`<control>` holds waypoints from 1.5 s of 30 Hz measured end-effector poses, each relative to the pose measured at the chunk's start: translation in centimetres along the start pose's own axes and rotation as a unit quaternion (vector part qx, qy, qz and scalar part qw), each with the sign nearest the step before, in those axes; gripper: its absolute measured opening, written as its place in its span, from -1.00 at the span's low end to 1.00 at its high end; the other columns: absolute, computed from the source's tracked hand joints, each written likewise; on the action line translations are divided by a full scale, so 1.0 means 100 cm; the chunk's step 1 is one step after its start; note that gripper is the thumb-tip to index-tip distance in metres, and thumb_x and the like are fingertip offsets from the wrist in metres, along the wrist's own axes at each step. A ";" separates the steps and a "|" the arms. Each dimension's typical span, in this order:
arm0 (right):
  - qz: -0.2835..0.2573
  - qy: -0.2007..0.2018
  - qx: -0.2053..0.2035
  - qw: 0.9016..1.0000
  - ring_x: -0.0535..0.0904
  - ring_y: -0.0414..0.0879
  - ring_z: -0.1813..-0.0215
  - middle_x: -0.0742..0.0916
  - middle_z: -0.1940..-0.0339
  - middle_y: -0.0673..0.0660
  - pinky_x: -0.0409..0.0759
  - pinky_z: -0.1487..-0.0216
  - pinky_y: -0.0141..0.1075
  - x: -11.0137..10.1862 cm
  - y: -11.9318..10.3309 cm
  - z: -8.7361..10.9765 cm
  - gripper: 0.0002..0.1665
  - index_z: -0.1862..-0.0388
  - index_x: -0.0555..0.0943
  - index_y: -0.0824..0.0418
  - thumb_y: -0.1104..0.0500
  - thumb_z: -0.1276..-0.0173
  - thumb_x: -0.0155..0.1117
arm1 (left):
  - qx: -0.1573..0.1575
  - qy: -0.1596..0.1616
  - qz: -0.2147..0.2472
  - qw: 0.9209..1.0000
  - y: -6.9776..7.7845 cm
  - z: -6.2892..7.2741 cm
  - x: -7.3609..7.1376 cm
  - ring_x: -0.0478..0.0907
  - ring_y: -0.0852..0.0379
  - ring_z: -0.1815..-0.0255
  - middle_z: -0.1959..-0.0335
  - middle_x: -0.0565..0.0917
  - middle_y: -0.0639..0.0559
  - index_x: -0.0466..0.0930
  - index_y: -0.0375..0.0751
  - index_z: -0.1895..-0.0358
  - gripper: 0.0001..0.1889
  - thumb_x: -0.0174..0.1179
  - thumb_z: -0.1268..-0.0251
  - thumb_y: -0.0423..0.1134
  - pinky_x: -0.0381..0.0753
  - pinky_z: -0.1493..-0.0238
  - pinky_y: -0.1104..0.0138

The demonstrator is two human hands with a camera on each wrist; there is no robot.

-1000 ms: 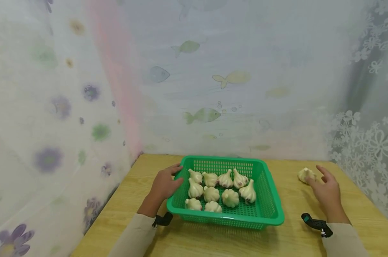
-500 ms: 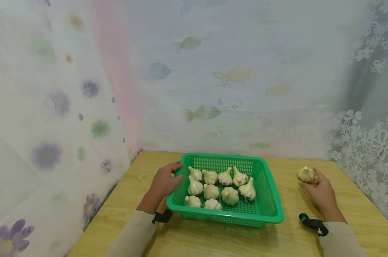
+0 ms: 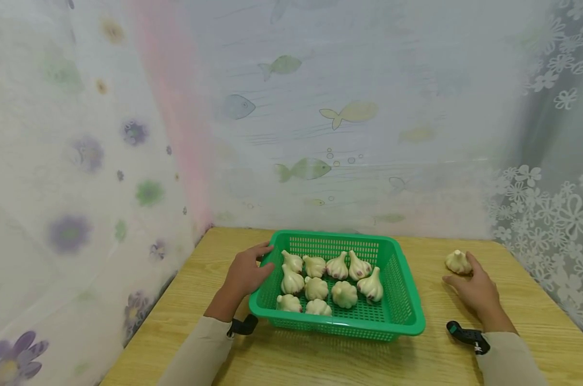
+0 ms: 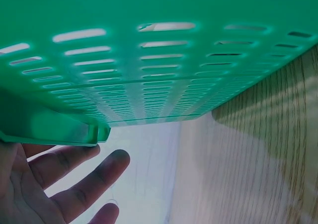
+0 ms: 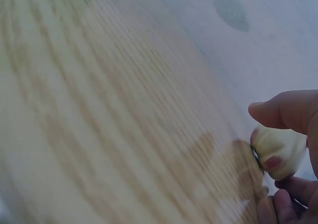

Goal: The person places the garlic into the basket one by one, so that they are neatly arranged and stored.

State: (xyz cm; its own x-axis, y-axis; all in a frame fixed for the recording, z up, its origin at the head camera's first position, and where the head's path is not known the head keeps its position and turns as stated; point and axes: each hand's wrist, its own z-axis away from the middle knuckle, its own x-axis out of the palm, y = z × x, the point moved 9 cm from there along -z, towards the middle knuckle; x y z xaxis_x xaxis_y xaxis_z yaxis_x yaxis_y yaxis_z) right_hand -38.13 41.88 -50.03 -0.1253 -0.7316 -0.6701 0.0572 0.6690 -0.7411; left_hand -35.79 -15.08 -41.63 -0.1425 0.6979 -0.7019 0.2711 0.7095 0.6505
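Observation:
A green plastic basket (image 3: 337, 323) with slotted walls stands on the wooden table, holding several garlic bulbs (image 3: 345, 294). At its left rim rests my left hand (image 3: 246, 272), thumb over the edge. The left wrist view shows that hand's fingers (image 4: 92, 184) spread and fairly straight below the rim, one touching it. Right of the basket, a single garlic bulb (image 3: 457, 262) sits on the table, stem up. My right hand (image 3: 479, 292) reaches around it, index finger along its right side. In the right wrist view, thumb and fingers lie on either side of this bulb (image 5: 280, 152); firm contact is unclear.
Patterned curtains hang behind the table (image 3: 431, 354), on the left and on the right. A fish-print curtain (image 3: 349, 134) meets the back edge. Black wrist-worn cameras (image 3: 467, 338) sit near both sleeves.
My right hand has moved slightly leftward and brought its index finger round the right side of the lone garlic bulb. The left hand and basket have stayed in place.

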 end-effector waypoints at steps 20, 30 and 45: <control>-0.027 0.062 0.001 0.998 0.30 0.57 -0.37 0.28 -0.46 0.69 0.33 -0.18 0.39 -0.007 0.000 0.004 0.13 -0.72 -0.13 0.35 -0.13 -0.50 0.24 | -0.003 0.002 -0.005 1.000 -0.005 -0.002 0.001 0.64 -0.08 -0.15 -0.52 0.48 0.09 0.57 -0.05 -0.42 -0.49 0.23 -0.43 -0.15 0.52 0.47 0.27; -0.064 0.114 0.046 0.990 0.44 0.38 -0.28 0.40 -0.41 0.56 0.54 0.03 -0.04 -0.015 0.006 0.010 0.03 -0.61 0.14 0.45 -0.15 -0.46 0.29 | -0.001 -0.004 -0.001 1.000 -0.002 -0.001 0.001 0.64 -0.09 -0.16 -0.53 0.47 0.05 0.57 -0.08 -0.43 -0.49 0.23 -0.43 -0.16 0.54 0.44 0.26; -0.004 0.051 -0.021 0.998 0.13 0.67 -0.47 0.12 -0.60 0.63 0.23 -0.24 0.55 -0.003 -0.010 0.006 0.25 -0.73 -0.14 0.31 -0.25 -0.44 0.31 | -0.002 -0.003 -0.003 1.000 -0.006 -0.003 0.002 0.64 -0.08 -0.15 -0.52 0.47 0.08 0.56 -0.03 -0.43 -0.49 0.21 -0.44 -0.15 0.54 0.43 0.27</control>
State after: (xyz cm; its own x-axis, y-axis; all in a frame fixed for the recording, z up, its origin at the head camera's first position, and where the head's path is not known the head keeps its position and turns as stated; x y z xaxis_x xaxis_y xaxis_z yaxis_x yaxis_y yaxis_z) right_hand -37.55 41.35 -49.06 -0.2264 -0.7209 -0.6551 0.0151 0.6698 -0.7424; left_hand -36.27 -15.32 -42.06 -0.1372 0.6936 -0.7072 0.2674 0.7134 0.6477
